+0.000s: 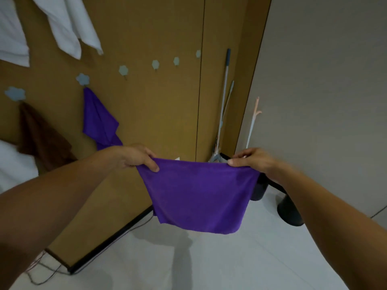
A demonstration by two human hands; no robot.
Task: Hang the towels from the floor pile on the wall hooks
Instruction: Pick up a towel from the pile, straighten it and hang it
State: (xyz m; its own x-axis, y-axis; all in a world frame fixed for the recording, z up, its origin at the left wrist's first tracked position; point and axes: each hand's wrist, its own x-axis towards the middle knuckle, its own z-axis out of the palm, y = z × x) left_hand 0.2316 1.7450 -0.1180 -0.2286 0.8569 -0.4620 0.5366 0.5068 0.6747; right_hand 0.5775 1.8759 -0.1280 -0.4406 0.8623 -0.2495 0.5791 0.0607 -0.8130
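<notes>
the towel [199, 195] hangs between left hand [136, 156] and right hand [251, 162], each pinching a top corner. up-left of the towel are bare hooks [155, 64] and a hung towel [98, 120].

**No writing to read**

No text, label, brand, number or sign can be read anywhere in view. The purple towel [199, 191], pinched along its top edge by the left hand [134, 156] and the right hand [253, 162], shows plain cloth. The flower-shaped hooks [155, 64] above and left of the grip show no lettering that can be made out.
</notes>
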